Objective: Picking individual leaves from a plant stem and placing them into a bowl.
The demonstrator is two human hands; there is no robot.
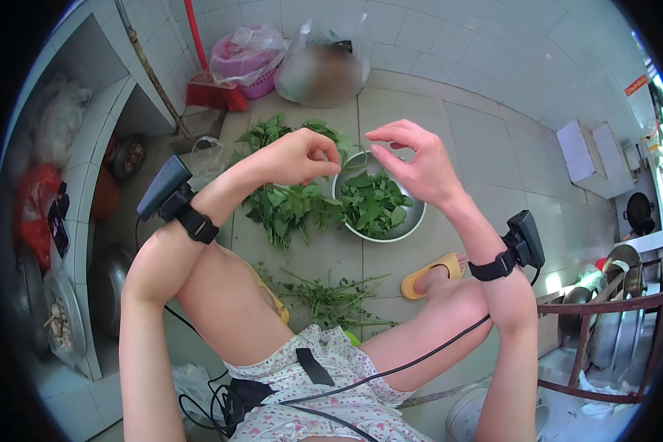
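My left hand (311,157) is pinched on a thin green stem (356,164) over the left rim of a round metal bowl (418,220). Part of that stem is hidden behind the fingers. Plucked green leaves (371,201) lie heaped in the bowl. My right hand (411,157) hovers above the bowl's upper right side, thumb and fingers apart, with nothing seen in it. Left of the bowl, bunches of leafy greens (287,212) rest on the floor tiles, with more leafy greens (265,132) behind my left hand. Bare, stripped stems (331,295) are strewn between my feet.
A red broom (215,91), a pink basket (257,83) and a plastic bag (320,74) stand at the back wall. Tiled shelving (80,221) borders the left. A wooden rack (585,342) with pans is at right. Black cables (409,362) cross my lap.
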